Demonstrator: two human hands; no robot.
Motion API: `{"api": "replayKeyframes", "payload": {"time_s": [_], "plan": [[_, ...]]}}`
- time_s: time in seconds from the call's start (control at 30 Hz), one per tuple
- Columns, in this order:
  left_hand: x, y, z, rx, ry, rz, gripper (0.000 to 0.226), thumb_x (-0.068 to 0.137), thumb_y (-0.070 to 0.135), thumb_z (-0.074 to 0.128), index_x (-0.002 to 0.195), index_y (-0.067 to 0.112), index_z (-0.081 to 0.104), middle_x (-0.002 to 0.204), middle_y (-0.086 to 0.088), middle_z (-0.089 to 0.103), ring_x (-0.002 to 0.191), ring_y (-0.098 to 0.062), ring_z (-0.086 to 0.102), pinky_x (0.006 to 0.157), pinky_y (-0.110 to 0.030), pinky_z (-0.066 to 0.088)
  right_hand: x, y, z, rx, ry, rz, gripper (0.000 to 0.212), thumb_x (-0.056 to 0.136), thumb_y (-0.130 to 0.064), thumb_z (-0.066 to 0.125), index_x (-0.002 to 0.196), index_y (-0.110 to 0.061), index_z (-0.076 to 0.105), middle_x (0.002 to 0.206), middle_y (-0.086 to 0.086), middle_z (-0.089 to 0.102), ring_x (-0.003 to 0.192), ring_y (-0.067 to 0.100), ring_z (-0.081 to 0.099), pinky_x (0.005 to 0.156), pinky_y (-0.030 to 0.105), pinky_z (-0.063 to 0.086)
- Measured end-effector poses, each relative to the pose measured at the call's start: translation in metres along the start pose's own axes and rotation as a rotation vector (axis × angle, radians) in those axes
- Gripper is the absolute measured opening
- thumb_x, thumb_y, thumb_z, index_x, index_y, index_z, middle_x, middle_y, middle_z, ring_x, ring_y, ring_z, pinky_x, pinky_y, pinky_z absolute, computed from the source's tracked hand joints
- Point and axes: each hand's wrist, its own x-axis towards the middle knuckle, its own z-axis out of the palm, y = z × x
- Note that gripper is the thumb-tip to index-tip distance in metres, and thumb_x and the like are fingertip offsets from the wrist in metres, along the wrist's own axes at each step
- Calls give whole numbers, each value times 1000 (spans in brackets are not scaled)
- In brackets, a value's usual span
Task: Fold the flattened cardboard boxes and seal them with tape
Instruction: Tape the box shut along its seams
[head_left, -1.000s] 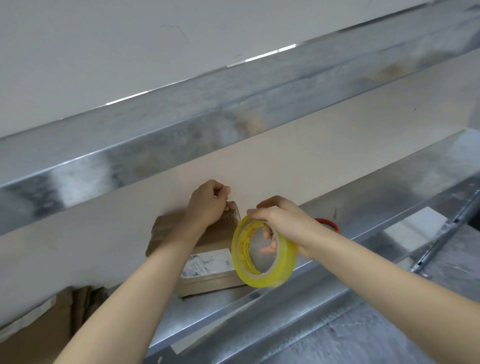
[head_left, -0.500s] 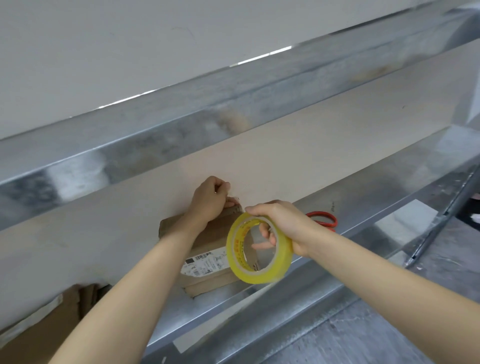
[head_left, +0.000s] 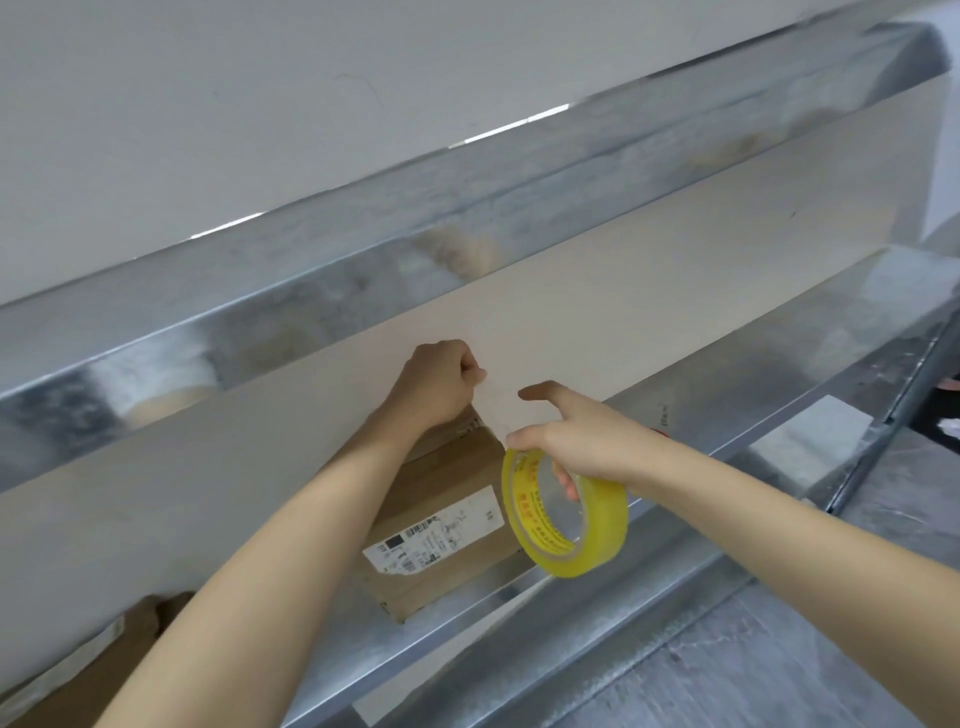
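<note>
Hanging on the curled fingers of the right hand (head_left: 587, 441), tape roll (head_left: 597, 525) held just right of box (head_left: 447, 493), index finger stretched out, box laid on metal shelf (head_left: 467, 639), left hand (head_left: 436, 384) fisted at its far edge, clear strip (head_left: 496, 410) pinched.

Both bare forearms reach far. The left hand (head_left: 439, 387) is fisted, pinching the tape end (head_left: 494, 413); the right hand (head_left: 576, 441) grips the tape roll (head_left: 597, 527), forefinger outstretched.
</note>
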Motion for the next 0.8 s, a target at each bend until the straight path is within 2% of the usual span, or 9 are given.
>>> {"api": "replayKeyframes", "payload": {"time_s": [0.1,0.13,0.2,0.23,0.37,0.43,0.53,0.67,0.8], "plan": [[4,2,-1,60,-45,50,12,95,22,58,94,11,63,99,-6,65,94,-24,59,79,-32,46,0,5,4,-72,-60,18,63,93,-39,54,147,-36,22,42,-2,57,54,5,61,81,29,50],[5,2,0,76,-60,60,12,95,23,59,94,12,63,99,-6,65,93,-24,60,79,-32,47,0,6,5,-81,-81,20,64,93,-39,53,148,-38,19,45,-3,58,53,8,61,75,28,50],[5,-1,1,114,-82,61,13,94,24,60,95,12,65,100,-7,66,94,-25,61,81,-34,49,2,6,8,-80,-109,14,64,95,-38,52,148,-41,16,65,-2,63,46,9,59,60,25,50],[5,-2,2,125,-88,56,13,93,24,61,96,12,65,101,-7,66,94,-25,61,83,-35,50,3,7,8,-75,-116,9,63,95,-38,51,147,-42,16,75,-1,64,44,9,59,58,24,49],[6,-7,4,146,-77,32,14,93,27,61,95,14,66,102,-7,68,96,-26,62,86,-39,51,10,9,11,-41,-131,0,62,95,-38,53,147,-43,19,101,-1,60,42,9,58,73,26,54],[7,-9,2,174,-71,20,15,92,29,61,97,16,67,103,-6,68,97,-26,61,87,-39,50,13,9,12,-34,-140,-4,61,95,-38,53,147,-43,21,98,-3,59,41,8,57,70,26,55],[9,-14,0,123,-79,-2,16,92,26,62,97,13,69,103,-6,69,98,-24,62,88,-36,50,18,10,13,-22,-145,-4,59,95,-39,54,146,-41,24,80,-6,59,40,8,57,59,23,48],[12,-16,-1,70,-70,-43,19,91,25,64,98,9,71,102,-6,70,98,-24,63,91,-36,50,23,9,13,-15,-141,3,58,94,-39,55,145,-39,27,49,-7,57,39,9,56,61,25,47],[14,-15,0,47,-50,-48,19,89,26,66,96,10,73,99,-6,71,97,-22,64,90,-36,51,25,8,8,4,-143,18,57,94,-35,56,145,-37,30,61,-7,52,39,11,54,61,24,49]]}}
